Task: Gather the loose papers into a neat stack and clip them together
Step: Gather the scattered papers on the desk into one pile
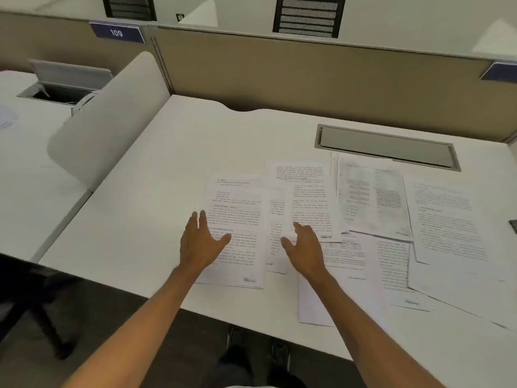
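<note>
Loosely, papers [335, 219] under both spread hands [200, 242].

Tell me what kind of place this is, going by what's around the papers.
Most likely an open-plan office or study hall. A tan partition divides the white desks, a blue plate reading 109 numbers the seat, and a cable hatch is set into the desktop.

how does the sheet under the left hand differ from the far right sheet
The left sheet lies nearly square to the desk edge; the far right sheet is skewed. The left hand is over the left sheet, while no hand is near the right one. The left sheet shows a logo at its near corner; the right one shows none. Both are white printed pages overlapping others.
</note>
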Motion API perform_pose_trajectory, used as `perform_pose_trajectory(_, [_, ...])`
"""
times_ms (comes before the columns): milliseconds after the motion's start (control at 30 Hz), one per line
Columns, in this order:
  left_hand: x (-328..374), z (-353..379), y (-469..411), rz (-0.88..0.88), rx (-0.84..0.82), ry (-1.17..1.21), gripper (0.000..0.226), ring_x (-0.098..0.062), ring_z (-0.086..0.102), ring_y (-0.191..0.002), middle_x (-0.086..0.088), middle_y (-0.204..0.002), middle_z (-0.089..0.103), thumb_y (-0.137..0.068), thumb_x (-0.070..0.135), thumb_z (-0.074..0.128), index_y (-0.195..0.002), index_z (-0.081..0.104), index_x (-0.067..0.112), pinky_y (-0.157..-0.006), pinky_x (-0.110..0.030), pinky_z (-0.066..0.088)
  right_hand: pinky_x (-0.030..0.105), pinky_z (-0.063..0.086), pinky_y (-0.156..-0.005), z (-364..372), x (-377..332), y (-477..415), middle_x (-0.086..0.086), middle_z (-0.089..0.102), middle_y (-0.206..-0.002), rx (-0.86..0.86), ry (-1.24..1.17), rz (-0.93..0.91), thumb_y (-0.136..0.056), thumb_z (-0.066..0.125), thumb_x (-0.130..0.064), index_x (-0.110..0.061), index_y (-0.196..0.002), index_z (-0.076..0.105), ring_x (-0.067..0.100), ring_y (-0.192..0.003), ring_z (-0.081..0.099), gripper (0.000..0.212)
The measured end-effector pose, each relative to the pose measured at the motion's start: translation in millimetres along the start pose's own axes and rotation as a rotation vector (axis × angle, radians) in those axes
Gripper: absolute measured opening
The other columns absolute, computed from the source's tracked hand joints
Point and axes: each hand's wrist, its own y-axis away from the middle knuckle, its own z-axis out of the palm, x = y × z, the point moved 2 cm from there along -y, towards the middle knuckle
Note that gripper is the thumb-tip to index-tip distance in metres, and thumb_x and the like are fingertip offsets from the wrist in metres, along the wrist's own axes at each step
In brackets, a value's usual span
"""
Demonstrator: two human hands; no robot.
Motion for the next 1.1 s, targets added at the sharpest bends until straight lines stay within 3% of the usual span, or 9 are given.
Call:
perform_pose_trajectory(100, [-8.5,3.4,-10.9,-0.154,0.002,-0.137,0.111,-0.033,0.02,-0.151,-0.017,-0.165,0.019,-0.08,0.07,0.064,-0.158,0.015,0.007,-0.117,-0.052,0.026,0.039,0.046,-0.103,10.5,-2.5,-8.3,0.015,0.052,-0.139,-0.014,-0.051,0.143,-0.095,0.064,-0.033,-0.006,-0.147,0.043,0.029,-0.127,0.054,0.062])
perform_pose_trajectory(233, [-10.9,8.1,-26.0,-0.273,-0.019,-0.103,0.105,-0.035,0.037,-0.138,-0.018,-0.147,0.039,-0.072,0.067,0.075,-0.145,0.035,0.002,-0.103,-0.054,0.04,0.037,0.048,-0.094,20.6,-8.0,-17.7,0.015,0.054,-0.135,0.058,-0.031,0.301,-0.092,0.067,-0.035,-0.005,-0.138,0.05,0.031,-0.123,0.057,0.058])
perform_pose_trajectory(400, [-4.3,10.5,-47.3,-0.276,-0.075,-0.035,0.091,-0.035,0.038,-0.132,-0.016,-0.138,0.039,-0.071,0.047,0.085,-0.135,0.04,0.001,-0.094,-0.055,0.047,0.032,0.042,-0.079,34.6,-19.4,-29.1,0.014,0.054,-0.13,0.111,-0.047,0.45,-0.088,0.072,-0.036,-0.006,-0.131,0.051,0.033,-0.115,0.059,0.057])
perform_pose_trajectory(500, [-1.5,9.6,-56.6,-0.203,-0.11,0.058,0.082,-0.035,0.039,-0.13,-0.016,-0.136,0.04,-0.074,0.038,0.085,-0.135,0.043,0.002,-0.092,-0.05,0.048,0.036,0.049,-0.083,41.0,-23.3,-37.5,0.013,0.06,-0.125,0.11,-0.086,0.51,-0.084,0.075,-0.037,-0.006,-0.127,0.05,0.032,-0.112,0.062,0.059])
perform_pose_trajectory(667, [-1.9,1.6,-64.2,-0.166,-0.058,0.154,0.069,-0.036,0.042,-0.13,-0.017,-0.135,0.044,-0.08,0.034,0.078,-0.135,0.051,0.003,-0.096,-0.049,0.047,0.048,0.05,-0.097,48.4,-32.0,-46.5,0.004,0.069,-0.115,0.13,-0.075,0.516,-0.085,0.07,-0.036,-0.016,-0.114,0.058,0.028,-0.107,0.063,0.037])
perform_pose_trajectory(833, [-5.5,-5.7,-77.8,-0.217,-0.139,0.267,0.074,-0.037,0.052,-0.125,-0.019,-0.135,0.051,-0.078,0.039,0.078,-0.136,0.05,0.001,-0.098,-0.047,0.051,0.028,0.049,-0.068,56.8,-42.1,-53.8,0.008,0.068,-0.118,0.086,-0.174,0.457,-0.09,0.066,-0.018,-0.011,-0.117,0.056,0.024,-0.094,0.065,0.03])
perform_pose_trajectory(933, [-7.5,-6.9,-83.4,-0.22,-0.167,0.38,0.072,-0.034,0.062,-0.111,-0.015,-0.128,0.061,-0.072,0.041,0.08,-0.128,0.056,0.002,-0.092,-0.044,0.055,0.038,0.056,-0.09,62.8,-46.6,-58.3,0.009,0.062,-0.134,0.055,-0.246,0.452,-0.093,0.062,-0.016,-0.01,-0.137,0.049,0.029,-0.116,0.063,0.046])
perform_pose_trajectory(1000, [-8.1,-7.2,-84.6,-0.221,-0.187,0.459,0.057,-0.029,0.064,-0.101,-0.008,-0.118,0.064,-0.079,0.031,0.081,-0.123,0.058,0.003,-0.084,-0.038,0.054,0.045,0.05,-0.106,64.9,-46.6,-60.3,0.009,0.054,-0.146,0.026,-0.324,0.459,-0.094,0.061,-0.014,-0.011,-0.148,0.041,0.03,-0.129,0.056,0.058])
perform_pose_trajectory(1100, [-11.2,-6.6,-88.8,-0.262,-0.225,0.566,0.042,-0.024,0.062,-0.095,-0.002,-0.109,0.062,-0.085,0.02,0.077,-0.121,0.058,0.006,-0.077,-0.033,0.048,0.048,0.049,-0.108,62.0,-36.0,-62.1,0.006,0.053,-0.148,0.002,-0.444,0.46,-0.09,0.067,-0.014,-0.015,-0.149,0.044,0.03,-0.133,0.054,0.064])
